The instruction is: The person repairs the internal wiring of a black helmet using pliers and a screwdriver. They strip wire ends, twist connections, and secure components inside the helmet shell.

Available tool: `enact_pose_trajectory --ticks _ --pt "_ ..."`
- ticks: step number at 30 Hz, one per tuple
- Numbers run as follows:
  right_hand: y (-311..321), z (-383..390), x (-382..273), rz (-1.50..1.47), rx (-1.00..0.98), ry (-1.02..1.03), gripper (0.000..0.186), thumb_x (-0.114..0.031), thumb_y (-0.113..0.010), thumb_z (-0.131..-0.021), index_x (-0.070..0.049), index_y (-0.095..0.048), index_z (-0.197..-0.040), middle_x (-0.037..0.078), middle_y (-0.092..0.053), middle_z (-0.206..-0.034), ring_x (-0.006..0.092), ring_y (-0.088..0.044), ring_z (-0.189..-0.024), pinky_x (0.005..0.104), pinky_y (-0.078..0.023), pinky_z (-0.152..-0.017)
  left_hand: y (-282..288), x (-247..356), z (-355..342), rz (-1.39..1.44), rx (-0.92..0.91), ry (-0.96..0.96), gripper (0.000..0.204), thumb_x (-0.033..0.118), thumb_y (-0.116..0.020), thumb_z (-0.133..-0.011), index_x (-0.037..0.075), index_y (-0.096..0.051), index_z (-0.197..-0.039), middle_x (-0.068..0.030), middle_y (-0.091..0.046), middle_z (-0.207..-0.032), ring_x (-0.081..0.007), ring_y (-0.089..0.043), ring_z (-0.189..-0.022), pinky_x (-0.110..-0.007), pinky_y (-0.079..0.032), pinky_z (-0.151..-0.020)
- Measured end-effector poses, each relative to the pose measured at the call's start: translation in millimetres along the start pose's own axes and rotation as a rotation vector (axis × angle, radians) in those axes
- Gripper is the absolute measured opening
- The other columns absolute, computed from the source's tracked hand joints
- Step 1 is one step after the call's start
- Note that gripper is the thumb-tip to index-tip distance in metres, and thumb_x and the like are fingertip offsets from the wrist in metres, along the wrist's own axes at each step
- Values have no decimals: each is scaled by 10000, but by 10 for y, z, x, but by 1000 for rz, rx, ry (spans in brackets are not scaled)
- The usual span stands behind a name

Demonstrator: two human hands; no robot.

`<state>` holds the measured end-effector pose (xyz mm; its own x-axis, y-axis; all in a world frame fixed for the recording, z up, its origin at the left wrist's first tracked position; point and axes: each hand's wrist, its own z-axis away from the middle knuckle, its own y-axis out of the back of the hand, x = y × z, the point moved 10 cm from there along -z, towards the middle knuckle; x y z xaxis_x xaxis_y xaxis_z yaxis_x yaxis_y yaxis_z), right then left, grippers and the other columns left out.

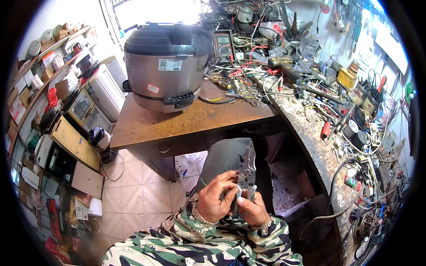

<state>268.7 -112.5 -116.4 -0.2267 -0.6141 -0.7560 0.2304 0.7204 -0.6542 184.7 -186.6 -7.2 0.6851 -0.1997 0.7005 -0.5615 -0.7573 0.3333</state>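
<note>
Gripping the wire stripper (246, 170) by its handles below the bench (191, 117), both hands, left hand (216, 197) and right hand (254, 208), keep fingers closed; squeeze evenly, jaws upright.

The pliers' (246, 170) handle ends were hidden inside the left hand (216, 196) and right hand (253, 207). Whatever the jaws gripped was too small to tell. Right of the pliers, bench clutter blurred at the rim.
</note>
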Motion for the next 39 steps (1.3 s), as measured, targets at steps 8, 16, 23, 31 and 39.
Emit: enact_pose_trajectory --ticks 8,16,23,31,39 --pt "-42 11 17 41 36 24 215 -138 -613 -1046 68 -667 -1079 114 -694 -986 190 -679 -841 330 -539 -755 82 147 49 -99 109 -128 175 68 -786 -956 4 -644 -1035 -264 -738 -1261 -315 -795 -977 -374 -642 -821" --pt "225 49 274 11 187 3 254 -209 -700 -1025 -6 -641 -1166 -37 -596 -889 54 -507 -692 240 -365 -600 -23 -93 186 -99 91 15 152 17 -781 -932 -8 -676 -1040 -211 -759 -1104 -337 -777 -997 -388 -632 -832" --pt "223 47 75 243 173 111 466 -219 -676 -993 57 -595 -1359 50 -666 -1090 120 -600 -963 295 -486 -858 -8 -507 217 187 140 266 111 46 -746 -990 -9 -674 -1053 -114 -743 -999 -204 -715 -832 -328 -600 -772" --pt "-44 43 306 392 -10 -125 559 -172 -631 -997 79 -502 -1479 129 -645 -1244 184 -610 -1181 365 -477 -1053 625 -1055 237 716 464 474 103 69 -693 -1050 6 -699 -1132 -98 -754 -1006 -192 -762 -861 -281 -629 -743" --pt "-69 41 464 662 -118 -106 521 -201 -666 -1001 62 -571 -1440 215 -696 -1214 303 -677 -1122 390 -502 -1022 643 -1087 183 731 498 429 100 56 -700 -1039 6 -667 -1120 -112 -763 -1060 -203 -765 -913 -271 -625 -767"
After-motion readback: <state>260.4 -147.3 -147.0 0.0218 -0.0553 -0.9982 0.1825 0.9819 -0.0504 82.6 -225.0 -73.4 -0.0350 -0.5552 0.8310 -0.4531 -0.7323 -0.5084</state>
